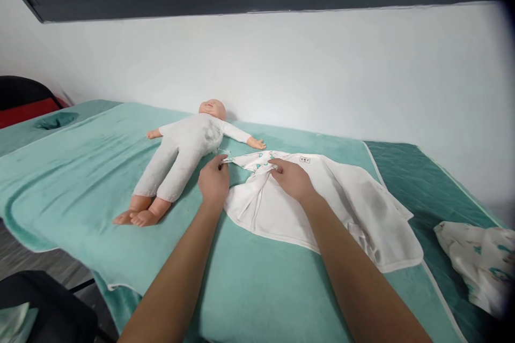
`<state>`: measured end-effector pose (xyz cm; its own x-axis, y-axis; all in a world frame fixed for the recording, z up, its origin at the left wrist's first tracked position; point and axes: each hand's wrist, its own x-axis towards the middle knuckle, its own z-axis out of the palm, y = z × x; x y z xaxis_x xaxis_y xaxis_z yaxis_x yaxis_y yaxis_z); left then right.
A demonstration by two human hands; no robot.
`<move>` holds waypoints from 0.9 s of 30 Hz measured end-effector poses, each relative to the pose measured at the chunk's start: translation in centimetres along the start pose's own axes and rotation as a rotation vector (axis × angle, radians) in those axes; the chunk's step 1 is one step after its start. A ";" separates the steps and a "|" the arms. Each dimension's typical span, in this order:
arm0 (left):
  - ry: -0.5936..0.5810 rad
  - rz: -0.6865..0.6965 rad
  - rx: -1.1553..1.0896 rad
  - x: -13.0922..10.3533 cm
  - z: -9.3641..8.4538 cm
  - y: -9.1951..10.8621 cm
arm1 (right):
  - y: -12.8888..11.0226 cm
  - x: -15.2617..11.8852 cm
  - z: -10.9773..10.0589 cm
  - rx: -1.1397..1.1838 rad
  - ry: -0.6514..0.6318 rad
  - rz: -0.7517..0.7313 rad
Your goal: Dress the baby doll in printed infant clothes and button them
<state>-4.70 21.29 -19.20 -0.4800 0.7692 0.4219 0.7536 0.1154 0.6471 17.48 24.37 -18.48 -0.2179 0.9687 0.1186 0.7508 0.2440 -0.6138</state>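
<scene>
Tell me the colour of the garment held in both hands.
The garment is mostly white, best seen in the head view.

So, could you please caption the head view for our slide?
Left hand and right hand pinch a white garment beside a lying doll.

the right forearm [346, 265] partly hides the garment [287, 214].

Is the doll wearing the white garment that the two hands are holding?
No, the white garment lies spread on the green cover beside the doll, with the left hand and right hand pinching its edge.
</scene>
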 end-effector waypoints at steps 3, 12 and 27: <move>-0.033 -0.030 -0.211 0.1 0.0 -0.3 | -0.2 0.0 -0.2 0.045 -0.001 0.030; 0.069 0.023 -0.363 0.3 -0.1 0.0 | 0.7 0.5 0.4 0.288 0.124 0.047; -0.438 0.206 0.036 -1.2 -0.6 1.2 | 0.2 1.4 1.8 0.216 0.038 -0.183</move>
<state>-3.49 20.07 -18.53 -0.0907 0.9697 0.2266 0.8316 -0.0514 0.5529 16.24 25.66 -19.84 -0.3107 0.9116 0.2691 0.5498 0.4033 -0.7315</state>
